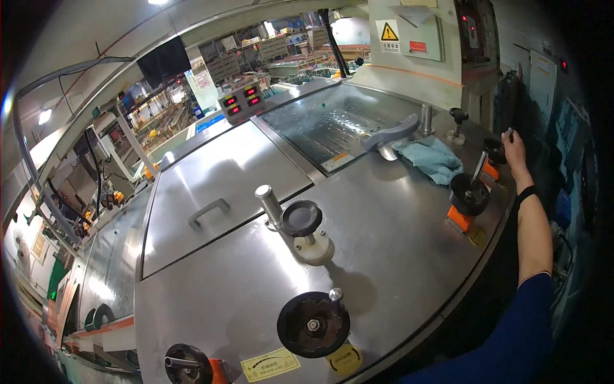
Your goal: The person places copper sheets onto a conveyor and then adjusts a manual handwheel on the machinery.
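My right hand (515, 152) reaches out at the far right, closed around the small crank handle of a black handwheel (492, 152). A dark band circles the wrist, and a blue sleeve (511, 326) covers the upper arm. Just nearer stands a second black handwheel (469, 200) with an upright metal handle and an orange block (458, 220) beneath it. A crumpled light-blue cloth (433, 160) lies on the steel top to the left of these wheels. My left hand is out of view.
The steel machine top (390, 256) carries a knob on a white base (311, 246), a metal post (268, 203) and a large handwheel (313, 324). Beyond are a lid handle (208, 213), a glass window (339, 118), a grey curved handle (398, 133) and a red-digit display (243, 102).
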Available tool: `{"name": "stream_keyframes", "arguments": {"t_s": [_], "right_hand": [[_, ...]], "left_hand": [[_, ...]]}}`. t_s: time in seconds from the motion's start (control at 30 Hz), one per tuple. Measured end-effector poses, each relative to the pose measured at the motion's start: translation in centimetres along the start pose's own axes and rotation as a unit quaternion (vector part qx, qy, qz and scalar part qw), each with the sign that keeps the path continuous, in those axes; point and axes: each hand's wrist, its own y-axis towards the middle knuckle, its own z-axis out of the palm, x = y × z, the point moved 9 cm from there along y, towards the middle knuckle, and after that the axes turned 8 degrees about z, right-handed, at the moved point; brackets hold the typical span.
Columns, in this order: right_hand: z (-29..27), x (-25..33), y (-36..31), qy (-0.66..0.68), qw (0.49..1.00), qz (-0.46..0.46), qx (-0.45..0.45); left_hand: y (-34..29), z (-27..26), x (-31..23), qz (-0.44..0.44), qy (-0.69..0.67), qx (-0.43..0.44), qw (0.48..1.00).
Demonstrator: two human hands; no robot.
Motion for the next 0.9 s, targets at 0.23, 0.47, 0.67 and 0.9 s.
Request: {"name": "stream_keyframes", "arguments": {"t_s": [0.23, 0.47, 0.67, 0.9], "right_hand": [[-0.3, 0.2, -0.8, 0.036, 0.999, 0.009, 0.021], [-2.5, -1.1, -1.2, -0.115, 0.980, -0.079, -0.144], [-1.7, 6.6, -9.0, -0.143, 0.961, -0.214, -0.099], [-0.4, 8.7, -7.1, -0.127, 0.956, -0.264, 0.032]], "left_hand": [[-0.4, 0.7, 0.9, 0.004, -0.002, 0.001, 1.000], [0.5, 0.3, 0.7, 0.015, -0.006, -0.005, 1.000], [0.2, -0.2, -0.3, 0.004, -0.013, -0.011, 1.000], [1.4, 0.1, -2.9, 0.015, -0.011, -0.012, 1.000]]}}
